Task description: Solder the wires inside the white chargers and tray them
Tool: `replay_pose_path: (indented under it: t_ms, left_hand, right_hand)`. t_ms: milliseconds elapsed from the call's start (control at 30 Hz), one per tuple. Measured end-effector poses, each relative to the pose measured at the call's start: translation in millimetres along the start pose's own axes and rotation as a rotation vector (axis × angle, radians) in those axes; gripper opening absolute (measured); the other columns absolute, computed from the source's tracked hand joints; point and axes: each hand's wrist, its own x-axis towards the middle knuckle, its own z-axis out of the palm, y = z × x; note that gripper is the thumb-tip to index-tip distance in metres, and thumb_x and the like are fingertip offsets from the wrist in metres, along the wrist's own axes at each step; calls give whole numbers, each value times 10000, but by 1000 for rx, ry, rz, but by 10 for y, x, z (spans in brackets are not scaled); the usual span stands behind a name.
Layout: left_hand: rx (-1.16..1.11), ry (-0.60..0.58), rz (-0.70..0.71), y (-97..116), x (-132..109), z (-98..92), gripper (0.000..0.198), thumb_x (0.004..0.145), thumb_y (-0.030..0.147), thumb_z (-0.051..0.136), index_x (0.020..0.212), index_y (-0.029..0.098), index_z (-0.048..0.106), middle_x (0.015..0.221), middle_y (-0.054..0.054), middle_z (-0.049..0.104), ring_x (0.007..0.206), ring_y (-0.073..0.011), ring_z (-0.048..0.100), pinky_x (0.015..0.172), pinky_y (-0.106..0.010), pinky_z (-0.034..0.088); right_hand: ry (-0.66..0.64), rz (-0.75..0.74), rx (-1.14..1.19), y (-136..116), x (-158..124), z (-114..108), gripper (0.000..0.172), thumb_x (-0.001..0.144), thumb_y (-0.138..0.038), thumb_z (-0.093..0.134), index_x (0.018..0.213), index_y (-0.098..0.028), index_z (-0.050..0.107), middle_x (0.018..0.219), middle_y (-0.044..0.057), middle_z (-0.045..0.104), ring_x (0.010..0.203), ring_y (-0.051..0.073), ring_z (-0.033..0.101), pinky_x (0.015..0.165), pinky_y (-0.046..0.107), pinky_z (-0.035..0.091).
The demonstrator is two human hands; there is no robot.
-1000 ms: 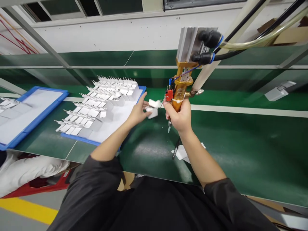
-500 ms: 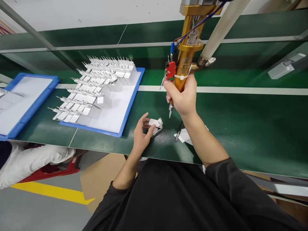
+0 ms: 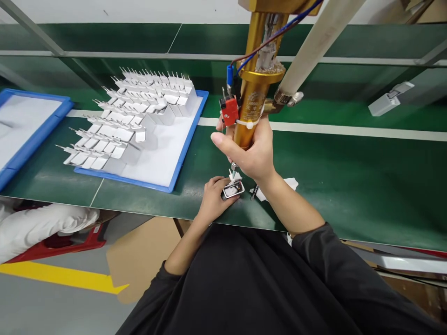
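My right hand (image 3: 253,153) is wrapped round a gold dispensing gun (image 3: 250,100), which has a red switch (image 3: 229,110) strapped to its side. Below that hand, the gun's nozzle (image 3: 233,168) points down at the far end of a small white casing (image 3: 228,194). Dark wires show inside the casing, and a white piece stands at its far end. Whether the tip touches it I cannot tell. Thumb and fingers of my left hand (image 3: 213,199) grip the casing from its left side, on the green bench. Tweezers (image 3: 254,191) lie to the right, beside white paper (image 3: 291,184).
Rows of white casings with upright pins (image 3: 115,125) stand on a blue-edged tray (image 3: 159,170) at the left. Another blue-edged tray (image 3: 38,132) lies further left. A thick pale hose (image 3: 314,51) joins the gun. Someone's white sleeve (image 3: 52,225) shows at lower left.
The gun has come down and to the left, bringing its nozzle to the casing. My left hand has shifted slightly right; the casing's inside, previously covered by a white piece, now shows.
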Motion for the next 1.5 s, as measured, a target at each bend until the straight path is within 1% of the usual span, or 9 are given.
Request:
replay_pose_path:
  t_ms: [167, 300, 500, 600, 800, 1000, 1167, 1333, 1500]
  left_hand:
    - [-100, 124, -154, 51, -55, -22, 332, 822, 386, 682, 1082, 210, 572, 950, -48, 710, 857, -218, 682, 738, -313, 515]
    - [-88, 188, -101, 87, -87, -154, 348, 789, 343, 709, 1103, 238, 602, 849, 1, 703, 680, -157, 653, 624, -252, 492]
    - [-17, 295, -11, 113, -107, -263, 395, 766, 340, 720, 1139, 240, 637, 874, -14, 700, 755, -167, 663, 679, -262, 512]
    - [8, 292, 27, 130, -118, -307, 389, 769, 341, 716, 1137, 236, 642, 818, -5, 676, 730, -158, 649, 668, -255, 505]
    - [50, 280, 23, 163, -120, -358, 404, 774, 347, 714, 1156, 240, 642, 793, 1, 649, 709, -152, 632, 656, -249, 495]
    - [37, 271, 28, 166, -123, -356, 387, 775, 336, 709, 1145, 246, 643, 786, 3, 639, 705, -150, 623, 655, -251, 492]
    - [50, 266, 16, 178, -121, -363, 383, 769, 326, 714, 1137, 241, 648, 780, 4, 626, 691, -146, 625, 652, -247, 493]
    - [34, 256, 21, 188, -111, -371, 364, 774, 311, 709, 1122, 224, 648, 796, 0, 630, 705, -143, 620, 661, -238, 489]
    - [39, 256, 28, 188, -109, -370, 358, 768, 294, 713, 1111, 215, 651, 791, 5, 622, 692, -130, 608, 650, -221, 477]
  right_hand:
    - [3, -54, 21, -41, -49, 50, 363, 795, -422, 695, 980, -237, 444, 724, -50, 516, 534, 63, 474, 608, 291, 502]
    - [16, -66, -11, -69, -70, 73, 374, 785, -402, 696, 987, -239, 426, 788, -34, 548, 546, 61, 469, 609, 292, 492]
    - [-12, -79, -73, -82, -92, 73, 322, 800, -381, 657, 966, -232, 426, 779, -29, 572, 534, 65, 468, 603, 299, 481]
    - [-21, -79, -72, -65, -97, 69, 296, 809, -356, 633, 983, -230, 430, 795, -25, 584, 533, 63, 472, 604, 296, 490]
    - [-18, -111, -8, -13, -91, 62, 364, 799, -253, 589, 1112, -244, 402, 927, -1, 604, 580, 69, 489, 601, 290, 491]
    - [-15, -65, -30, -19, -91, 72, 346, 798, -353, 627, 1048, -238, 417, 914, -6, 579, 553, 57, 483, 582, 275, 460]
    - [-31, -115, 1, 1, -86, 71, 346, 817, -259, 559, 1119, -247, 389, 941, -3, 597, 645, 84, 547, 612, 276, 491]
    - [-19, -130, 8, 1, -91, 92, 312, 809, -277, 608, 1059, -228, 428, 924, -1, 589, 560, 54, 474, 574, 274, 460]
    - [-3, -185, 29, 36, -80, 114, 251, 816, -262, 607, 1007, -213, 451, 859, -7, 572, 548, 50, 455, 561, 274, 443]
